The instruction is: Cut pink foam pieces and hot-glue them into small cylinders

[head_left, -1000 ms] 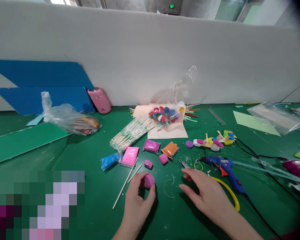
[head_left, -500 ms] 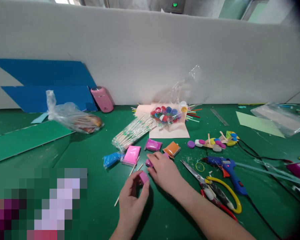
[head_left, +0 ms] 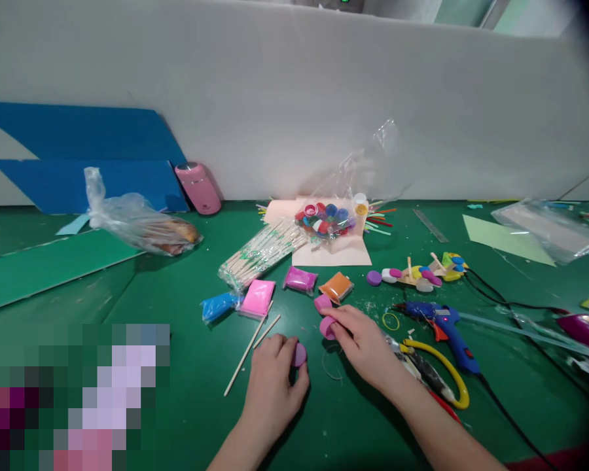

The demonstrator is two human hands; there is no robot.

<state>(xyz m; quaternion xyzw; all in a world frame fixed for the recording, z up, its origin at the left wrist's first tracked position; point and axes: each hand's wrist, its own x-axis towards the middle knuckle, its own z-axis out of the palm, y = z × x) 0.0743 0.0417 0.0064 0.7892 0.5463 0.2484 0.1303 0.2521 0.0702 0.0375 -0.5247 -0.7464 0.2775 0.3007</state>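
My left hand (head_left: 277, 373) is closed on a purple bottle cap (head_left: 300, 355), held between thumb and fingers with its flat face showing. My right hand (head_left: 366, 343) pinches a pink-purple bottle cap (head_left: 328, 328) by its rim, the hollow side partly visible. Just beyond my right fingertips is another pink-purple cap (head_left: 322, 303); I cannot tell whether the fingers touch it. Two thin wooden sticks (head_left: 248, 356) lie left of my left hand. Beyond the hands are packets of magenta clay (head_left: 300, 279), orange clay (head_left: 336, 287), pink clay (head_left: 258, 298) and blue clay (head_left: 218, 308).
Scissors with yellow and red handles (head_left: 459, 383) lie partly under my right arm. A blue glue gun (head_left: 442, 320) with a cable is at the right, near a small bottle-cap figure (head_left: 417, 275). Wrapped sticks (head_left: 260, 255) and a bag of caps (head_left: 326, 219) lie behind.
My right hand has moved right with a cap, leaving a wider gap between the hands. My left hand has turned, so its cap now shows a round face. The camera view shifted slightly.
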